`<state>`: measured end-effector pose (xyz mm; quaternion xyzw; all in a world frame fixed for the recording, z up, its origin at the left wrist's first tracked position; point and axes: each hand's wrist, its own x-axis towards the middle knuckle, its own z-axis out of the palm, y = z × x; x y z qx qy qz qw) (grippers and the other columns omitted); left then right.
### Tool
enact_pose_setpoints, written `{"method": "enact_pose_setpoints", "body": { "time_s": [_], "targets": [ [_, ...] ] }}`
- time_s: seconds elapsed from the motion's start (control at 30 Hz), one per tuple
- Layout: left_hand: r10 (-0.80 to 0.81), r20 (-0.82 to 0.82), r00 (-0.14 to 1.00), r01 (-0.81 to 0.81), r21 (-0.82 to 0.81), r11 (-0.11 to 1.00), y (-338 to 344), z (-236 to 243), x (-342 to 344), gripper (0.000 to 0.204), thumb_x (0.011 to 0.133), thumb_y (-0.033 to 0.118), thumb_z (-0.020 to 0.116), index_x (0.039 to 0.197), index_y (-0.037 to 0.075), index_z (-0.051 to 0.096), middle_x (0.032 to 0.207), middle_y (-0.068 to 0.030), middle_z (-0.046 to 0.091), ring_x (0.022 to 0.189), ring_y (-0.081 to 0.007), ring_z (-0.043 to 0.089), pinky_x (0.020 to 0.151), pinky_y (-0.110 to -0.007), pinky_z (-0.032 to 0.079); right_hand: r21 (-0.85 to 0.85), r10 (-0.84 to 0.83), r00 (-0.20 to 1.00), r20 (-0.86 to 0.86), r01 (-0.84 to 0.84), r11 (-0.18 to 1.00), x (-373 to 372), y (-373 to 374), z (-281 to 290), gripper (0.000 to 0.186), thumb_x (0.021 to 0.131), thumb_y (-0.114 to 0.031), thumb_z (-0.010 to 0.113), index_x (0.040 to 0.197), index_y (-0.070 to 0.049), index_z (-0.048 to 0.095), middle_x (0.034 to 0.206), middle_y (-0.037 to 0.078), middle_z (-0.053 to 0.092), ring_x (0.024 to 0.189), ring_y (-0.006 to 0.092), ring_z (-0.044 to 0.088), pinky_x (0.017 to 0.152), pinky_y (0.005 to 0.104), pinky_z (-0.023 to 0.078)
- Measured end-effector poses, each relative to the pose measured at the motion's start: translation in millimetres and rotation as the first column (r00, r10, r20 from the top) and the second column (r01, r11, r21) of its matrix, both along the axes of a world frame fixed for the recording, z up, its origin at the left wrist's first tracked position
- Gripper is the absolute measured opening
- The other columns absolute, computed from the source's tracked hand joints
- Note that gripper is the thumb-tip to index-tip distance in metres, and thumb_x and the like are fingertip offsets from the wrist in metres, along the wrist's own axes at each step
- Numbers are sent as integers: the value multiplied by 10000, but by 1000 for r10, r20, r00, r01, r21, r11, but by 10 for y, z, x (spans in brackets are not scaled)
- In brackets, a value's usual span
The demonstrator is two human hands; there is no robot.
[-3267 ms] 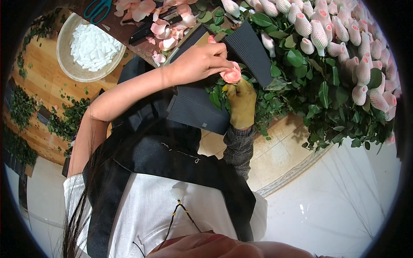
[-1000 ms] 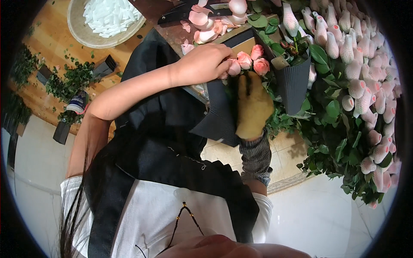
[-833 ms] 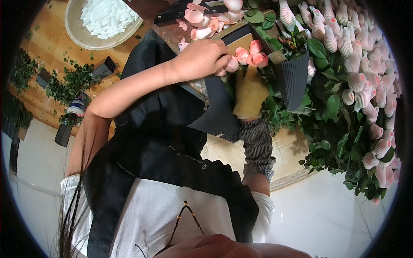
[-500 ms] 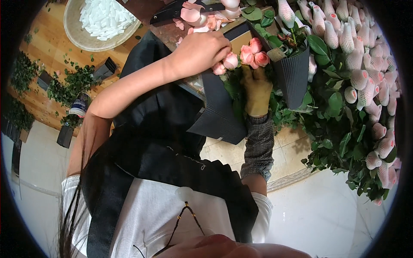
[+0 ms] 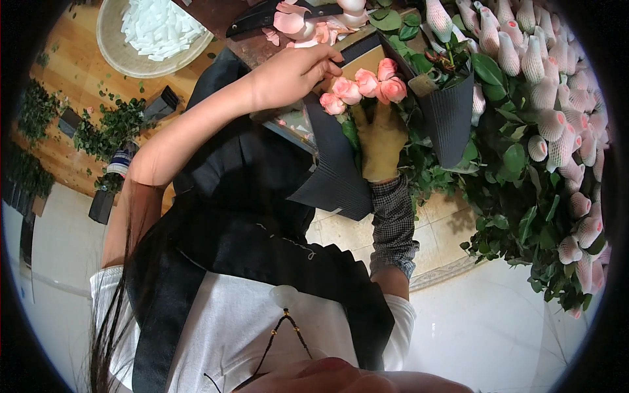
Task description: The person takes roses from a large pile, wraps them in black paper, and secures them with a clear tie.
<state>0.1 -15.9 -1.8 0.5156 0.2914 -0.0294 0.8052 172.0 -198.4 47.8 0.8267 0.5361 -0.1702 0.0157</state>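
Note:
My right hand (image 5: 382,143), in a yellowish glove and a checked sleeve, is closed around the stems just below several pink roses (image 5: 367,84). The stems are mostly hidden by the glove and leaves. My bare left hand (image 5: 298,73) is just left of the blooms, its fingers half bent and slightly apart, with no flower visible in them. Its thumb is hidden. Under the roses, a dark ribbed cardboard wrap (image 5: 339,171) lies over my lap, its brown inner face (image 5: 364,61) showing behind the blooms.
Another dark ribbed wrap (image 5: 449,121) with leafy stems stands to the right. Beyond it are many pink roses in white net sleeves (image 5: 550,118). Loose petals (image 5: 314,34) lie at the back. A bowl of white pieces (image 5: 160,33) and leafy bundles (image 5: 111,131) are at left.
My left hand has drawn back left from the roses. The blooms now sit in a more spread row, and my gloved right hand has shifted slightly left.

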Motion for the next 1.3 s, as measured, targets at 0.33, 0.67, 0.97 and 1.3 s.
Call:
{"method": "enact_pose_setpoints", "body": {
  "time_s": [0.33, 0.67, 0.97, 1.3],
  "targets": [
    [-7, 12, 1000, 6, 62, 998, -153, -36, -112, 282, 1093, 34, 403, 1332, -39, 533, 1244, -145, 684, 1202, -210, 655, 1049, -342, 512, -74, 62, 997, -52, -66, 995, 21, -7, 13, 520, 894, -456, 761, 1251, -112, 604, 819, 135, 674, 692, 336, 667, 601, 440, 522],
    [21, 92, 996, -22, 6, 1000, -155, -131, -112, 271, 1084, 40, 456, 1330, -57, 515, 1312, -160, 664, 1214, -202, 646, 1058, -338, 515, -75, 105, 988, 112, -97, 992, -122, 89, 121, 705, 763, -715, 732, 945, -46, 604, 615, 46, 581, 524, 205, 622, 493, 319, 505],
    [-686, 162, 709, -44, 981, 186, 122, 312, 398, 211, 807, 174, 792, 985, 80, 730, 1158, -10, 684, 937, -219, 656, 787, -361, 542, 36, 149, 988, -25, -149, 988, -4, -54, 49, 663, 879, -599, 705, 1130, -3, 561, 775, 133, 693, 668, 299, 702, 586, 406, 569],
    [-664, 90, 742, 55, 979, 195, 13, 260, 379, 218, 846, 153, 773, 1048, 73, 760, 1161, -4, 719, 917, -220, 693, 796, -354, 560, 53, -92, 996, -4, 92, 994, 165, -63, -1, 351, 1014, -387, 563, 1157, -75, 636, 827, 136, 745, 727, 346, 732, 633, 484, 581]
  ]
}}
